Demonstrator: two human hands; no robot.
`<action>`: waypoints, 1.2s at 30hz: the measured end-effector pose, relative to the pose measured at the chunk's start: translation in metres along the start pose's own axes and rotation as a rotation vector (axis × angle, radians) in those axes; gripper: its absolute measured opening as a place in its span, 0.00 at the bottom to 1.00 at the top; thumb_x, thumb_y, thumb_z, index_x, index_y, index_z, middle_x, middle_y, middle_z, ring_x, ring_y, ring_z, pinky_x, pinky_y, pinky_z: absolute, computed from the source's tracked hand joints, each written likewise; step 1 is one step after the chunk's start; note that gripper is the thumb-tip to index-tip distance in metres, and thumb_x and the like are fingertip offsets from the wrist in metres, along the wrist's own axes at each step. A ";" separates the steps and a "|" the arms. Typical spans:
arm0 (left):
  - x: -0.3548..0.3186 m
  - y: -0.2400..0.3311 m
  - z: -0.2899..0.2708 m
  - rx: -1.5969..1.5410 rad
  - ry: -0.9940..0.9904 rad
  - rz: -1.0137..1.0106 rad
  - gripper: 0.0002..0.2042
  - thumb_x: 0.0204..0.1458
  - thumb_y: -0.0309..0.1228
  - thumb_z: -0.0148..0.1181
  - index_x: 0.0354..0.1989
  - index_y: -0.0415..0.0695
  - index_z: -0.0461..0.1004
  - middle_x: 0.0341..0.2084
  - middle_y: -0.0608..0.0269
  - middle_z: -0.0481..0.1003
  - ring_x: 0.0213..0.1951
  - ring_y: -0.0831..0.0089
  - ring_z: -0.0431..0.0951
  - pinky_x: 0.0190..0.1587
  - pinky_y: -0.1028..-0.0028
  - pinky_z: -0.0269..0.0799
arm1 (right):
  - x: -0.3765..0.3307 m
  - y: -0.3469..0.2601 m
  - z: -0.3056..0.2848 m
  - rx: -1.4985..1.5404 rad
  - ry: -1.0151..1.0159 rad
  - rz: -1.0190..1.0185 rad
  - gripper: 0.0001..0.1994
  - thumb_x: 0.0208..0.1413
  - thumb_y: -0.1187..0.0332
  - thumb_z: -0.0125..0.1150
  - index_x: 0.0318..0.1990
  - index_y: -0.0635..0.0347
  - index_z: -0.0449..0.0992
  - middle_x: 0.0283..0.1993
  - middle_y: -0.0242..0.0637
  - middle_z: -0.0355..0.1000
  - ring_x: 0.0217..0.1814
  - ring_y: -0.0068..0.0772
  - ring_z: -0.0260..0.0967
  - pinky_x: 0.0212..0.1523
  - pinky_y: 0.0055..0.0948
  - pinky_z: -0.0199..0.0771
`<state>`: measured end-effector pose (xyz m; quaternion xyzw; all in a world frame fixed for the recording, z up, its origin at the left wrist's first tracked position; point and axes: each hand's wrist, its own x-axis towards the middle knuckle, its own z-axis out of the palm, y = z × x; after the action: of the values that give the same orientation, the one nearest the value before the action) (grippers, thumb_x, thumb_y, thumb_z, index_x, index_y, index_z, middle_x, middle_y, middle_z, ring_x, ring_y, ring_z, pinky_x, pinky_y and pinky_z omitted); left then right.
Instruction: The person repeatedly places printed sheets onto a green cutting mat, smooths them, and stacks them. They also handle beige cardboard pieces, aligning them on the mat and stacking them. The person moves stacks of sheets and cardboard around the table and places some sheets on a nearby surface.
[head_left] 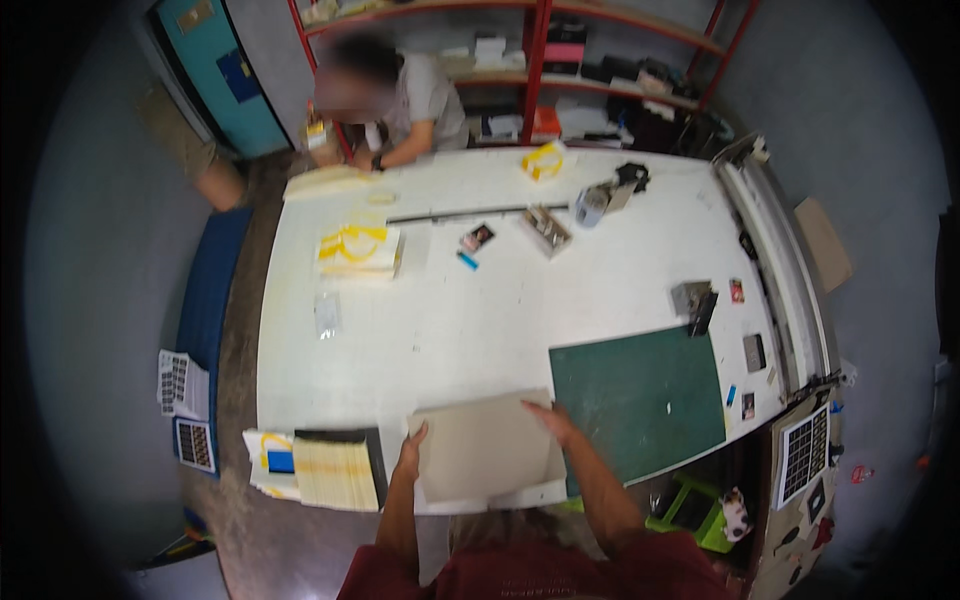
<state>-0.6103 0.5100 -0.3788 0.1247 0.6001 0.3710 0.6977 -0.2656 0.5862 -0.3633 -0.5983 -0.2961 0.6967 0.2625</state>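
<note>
A flat greyish-brown board (487, 450) lies at the table's near edge, close to my body, with white sheet edges showing beneath it. My left hand (411, 452) grips its left side, the thumb on top and the other fingers hidden underneath. At the board's far right corner, my right hand (553, 421) holds it, partly out of sight below. Beside my right hand is a green cutting mat (640, 400). To the left of my left hand sits a stack of cream-coloured sheets (338, 474) on a black board.
Yellow-and-white printed stacks (358, 251), a long dark ruler (475, 213), a tape dispenser (590, 205) and small boxes lie across the white table (450, 330). A co-worker (420, 105) leans over the far left corner. A long machine (785, 270) borders the right side; red shelves (535, 70) stand behind.
</note>
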 end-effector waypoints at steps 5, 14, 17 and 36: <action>-0.010 -0.011 -0.013 -0.005 0.008 -0.003 0.37 0.60 0.55 0.54 0.67 0.38 0.61 0.60 0.50 0.69 0.61 0.57 0.70 0.63 0.60 0.66 | -0.057 -0.031 0.017 -0.075 0.112 0.080 0.42 0.46 0.44 0.71 0.59 0.74 0.71 0.56 0.53 0.73 0.56 0.44 0.73 0.57 0.37 0.72; -0.059 -0.019 -0.016 -0.257 -0.108 0.136 0.31 0.63 0.51 0.49 0.67 0.40 0.61 0.56 0.52 0.72 0.56 0.58 0.74 0.59 0.58 0.70 | -0.095 0.018 0.017 -0.160 0.250 -0.263 0.43 0.46 0.49 0.74 0.59 0.79 0.67 0.54 0.58 0.73 0.52 0.46 0.74 0.51 0.37 0.75; -0.067 -0.016 -0.005 -0.253 -0.152 0.189 0.31 0.63 0.50 0.50 0.67 0.40 0.61 0.56 0.52 0.72 0.57 0.59 0.74 0.60 0.59 0.70 | -0.101 0.010 0.017 -0.008 0.233 -0.259 0.41 0.46 0.54 0.75 0.59 0.80 0.66 0.53 0.57 0.73 0.53 0.44 0.73 0.51 0.35 0.75; -0.127 -0.072 -0.065 -0.398 -0.040 0.323 0.39 0.60 0.49 0.59 0.72 0.36 0.52 0.67 0.52 0.61 0.67 0.63 0.61 0.68 0.65 0.57 | -0.160 0.020 0.093 -0.181 0.110 -0.398 0.37 0.48 0.61 0.72 0.61 0.71 0.63 0.55 0.50 0.70 0.55 0.42 0.70 0.58 0.38 0.68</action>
<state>-0.6446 0.3581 -0.3446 0.0867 0.4735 0.5858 0.6520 -0.3345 0.4480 -0.2593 -0.5862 -0.4549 0.5681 0.3559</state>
